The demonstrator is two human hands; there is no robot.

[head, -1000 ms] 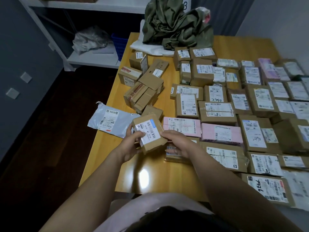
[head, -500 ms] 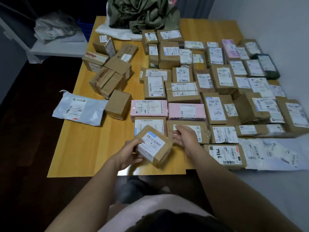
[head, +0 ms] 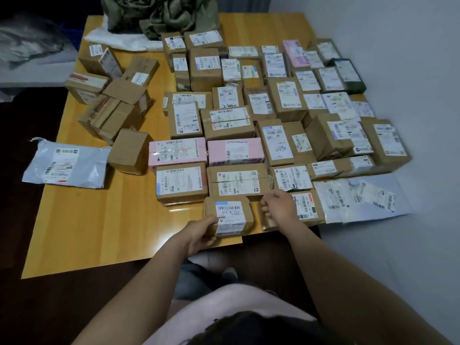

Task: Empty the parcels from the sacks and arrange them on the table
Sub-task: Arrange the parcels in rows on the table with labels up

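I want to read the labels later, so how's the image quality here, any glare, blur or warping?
Head view: dim, soft lighting; a small glare patch on the bare table near the left hand; wide-angle bending at the edges; label print on the small box and the far parcels is too soft to read; the handwritten 2490 is legible.

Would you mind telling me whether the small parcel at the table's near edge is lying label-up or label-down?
Label-up: the small parcel shows its white barcode label on top, while the left hand grips its left side.
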